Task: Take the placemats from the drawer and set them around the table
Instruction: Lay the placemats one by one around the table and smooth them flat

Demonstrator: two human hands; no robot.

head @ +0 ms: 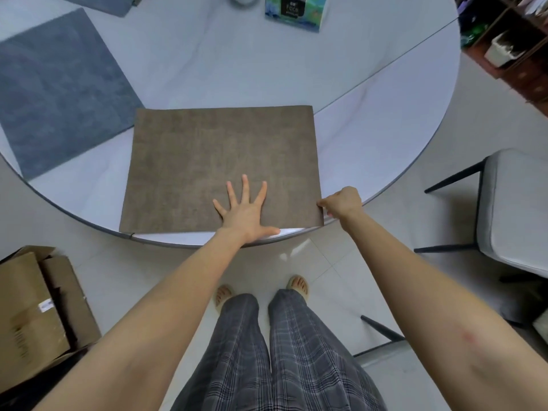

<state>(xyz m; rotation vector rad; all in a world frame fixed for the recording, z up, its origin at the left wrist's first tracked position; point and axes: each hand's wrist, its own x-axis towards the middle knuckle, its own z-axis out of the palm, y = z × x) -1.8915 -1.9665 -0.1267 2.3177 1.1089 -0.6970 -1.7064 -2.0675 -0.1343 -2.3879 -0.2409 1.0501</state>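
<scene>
Left hand (244,210): flat, fingers straight and spread, palm pressing on the near part of the brown placemat (213,161); thumb lies along the mat's near edge. Right hand (341,203): fingers curled, pinching the mat's near right corner. The brown placemat lies flat on the table (370,129), its near edge just at the table's rim, left corner slightly overhanging.

Floor, near left: cardboard box (38,315), flaps open; contents cannot be told. Right of the table: chair (516,209) with a grey seat.

Further out, left: grey placemat (59,90) flat on the table, angled, its near corner touching or just under the brown mat's left edge; cannot tell which. Far left edge: part of another grey mat (98,2). Far centre: tissue pack (296,11). Far right: shelf (510,34) holding assorted items, too blurred to identify.
</scene>
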